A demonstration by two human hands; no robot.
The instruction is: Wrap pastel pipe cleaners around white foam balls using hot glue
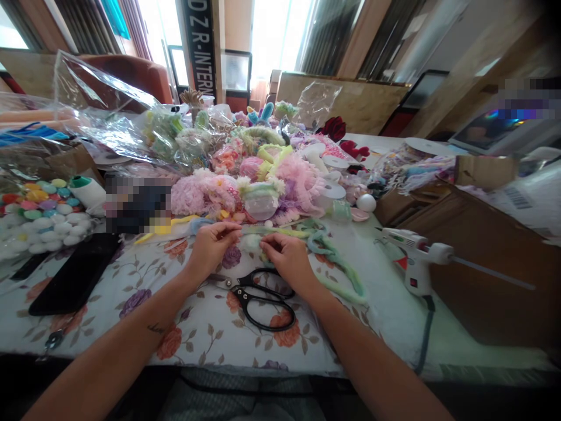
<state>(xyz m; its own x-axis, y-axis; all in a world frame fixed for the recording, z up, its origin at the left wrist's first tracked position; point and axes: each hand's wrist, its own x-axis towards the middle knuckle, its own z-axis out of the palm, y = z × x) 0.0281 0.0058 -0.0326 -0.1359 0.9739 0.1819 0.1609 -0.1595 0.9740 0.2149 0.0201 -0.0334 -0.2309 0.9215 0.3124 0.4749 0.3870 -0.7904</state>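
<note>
Just beyond the black-handled scissors [258, 295], the left hand [213, 245] and right hand [284, 257] both pinched the fuzzy pale-green chenille stem [252, 240], fingers pressed together.

Our two forearms are bare to the edge of the view, with no sleeves, watch or bracelet on either. Our left forearm [131, 345] carries a small dark tattoo of fine script near its middle. Our left hand [211, 244] and right hand [286, 257] wear no gloves, and we make out no rings.
</note>
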